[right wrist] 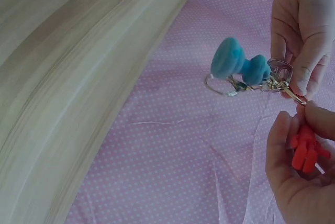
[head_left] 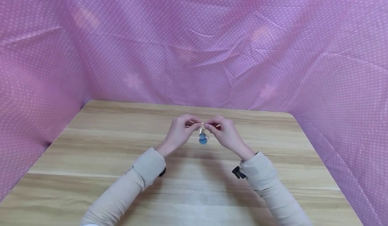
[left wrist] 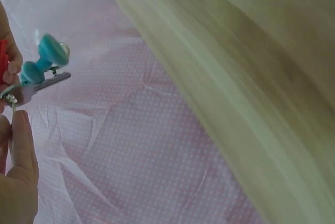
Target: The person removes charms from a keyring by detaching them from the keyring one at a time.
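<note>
"What's biggest in there?"

"The pink dotted cloth (head_left: pixel 194 34), wrinkled, rising behind and at both sides of the wooden surface (head_left: pixel 85 152)."

"And then?"

"Two forearms reaching over it in pale sleeves, left (head_left: pixel 121 192) and right (head_left: pixel 276 195) – with a black buckle (head_left: pixel 238 172) at the right cuff."

"How is each grip?"

"Narrow, both of them. The left hand (head_left: pixel 179 131) and right hand (head_left: pixel 227 135) nearly meet above the surface, thumbs and fingers drawn together."

"Around what?"

"Bits of a keychain. The blue charm (right wrist: pixel 227 59), with its two rounded lobes, hangs between the hands and below the fingertips (a wrist view shows it tipped sideways). A red figure (right wrist: pixel 306 153) sits in the right hand's grip, between thumb and fingers."

"Anything smaller?"

"A flat silvery piece (left wrist: pixel 55 80), shaped like a key, beside the charm. Then a thin ring (right wrist: pixel 208 84) near the charm's wide end, and the gold loop (right wrist: pixel 294 93) – that's what the left hand pinches, its end close to the right fingertips."

"Are loop and figure joined?"

"Too small to tell."
</note>
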Tool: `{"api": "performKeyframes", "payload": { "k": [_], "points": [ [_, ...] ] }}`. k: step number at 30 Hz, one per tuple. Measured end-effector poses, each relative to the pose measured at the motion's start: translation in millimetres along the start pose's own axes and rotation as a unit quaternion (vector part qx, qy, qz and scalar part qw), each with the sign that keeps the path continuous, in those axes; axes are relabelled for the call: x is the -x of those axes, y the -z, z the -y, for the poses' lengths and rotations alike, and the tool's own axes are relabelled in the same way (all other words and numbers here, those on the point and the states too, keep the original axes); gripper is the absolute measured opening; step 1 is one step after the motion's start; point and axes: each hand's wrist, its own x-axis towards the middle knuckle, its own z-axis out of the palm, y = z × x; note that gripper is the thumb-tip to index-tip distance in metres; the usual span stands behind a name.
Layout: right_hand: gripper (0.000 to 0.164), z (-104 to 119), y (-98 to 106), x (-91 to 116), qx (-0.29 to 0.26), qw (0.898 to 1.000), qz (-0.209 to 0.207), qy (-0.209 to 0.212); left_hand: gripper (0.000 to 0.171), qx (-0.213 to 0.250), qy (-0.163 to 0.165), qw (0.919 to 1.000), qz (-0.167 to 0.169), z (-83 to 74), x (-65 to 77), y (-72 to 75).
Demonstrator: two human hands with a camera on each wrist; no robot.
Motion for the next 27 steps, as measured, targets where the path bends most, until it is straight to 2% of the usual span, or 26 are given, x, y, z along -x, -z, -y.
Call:
{"api": "performKeyframes", "payload": {
  "k": [3, 6, 10, 14, 16, 20, 24, 27],
  "points": [
    [0.011, -0.3, 0.4, 0.0, -0.007, 1.0, 0.0, -0.005, 0.01, 0.046, 0.044, 0.9979, -0.012, 1.1, 1.1, -1.0],
    [0.011, -0.5, 0.0, 0.1, -0.013, 1.0, -0.004, -0.006, 0.011, 0.079, 0.075, 0.9936, -0.03, 2.4, 1.5, -1.4],
    [0.011, -1.4, -0.9, 0.0, -0.024, 1.0, -0.012, -0.004, 0.015, 0.129, 0.104, 0.9852, -0.043, 2.5, 1.5, -1.7],
    [0.011, -0.8, -1.4, 1.2, -0.04, 0.999, -0.013, -0.005, 0.019, 0.175, 0.125, 0.9759, -0.037, 2.4, 1.7, -3.0],
    [0.011, 0.8, -1.4, 2.2, -0.053, 0.999, -0.01, -0.008, 0.019, 0.19, 0.131, 0.9725, -0.034, 2.1, 2.0, -4.3],
    [0.011, 4.6, -1.8, 4.1, -0.067, 0.998, 0.001, -0.013, 0.018, 0.191, 0.135, 0.9717, -0.031, 1.3, 3.6, -5.5],
    [0.011, 4.3, -2.3, 5.8, -0.059, 0.998, 0.01, -0.019, 0.019, 0.176, 0.124, 0.9764, -0.016, 2.1, 5.9, -4.8],
    [0.01, 2.3, -1.8, 6.9, -0.052, 0.998, 0.012, -0.02, 0.018, 0.152, 0.095, 0.9837, -0.009, 3.8, 7.7, -4.4]
  ]
}}
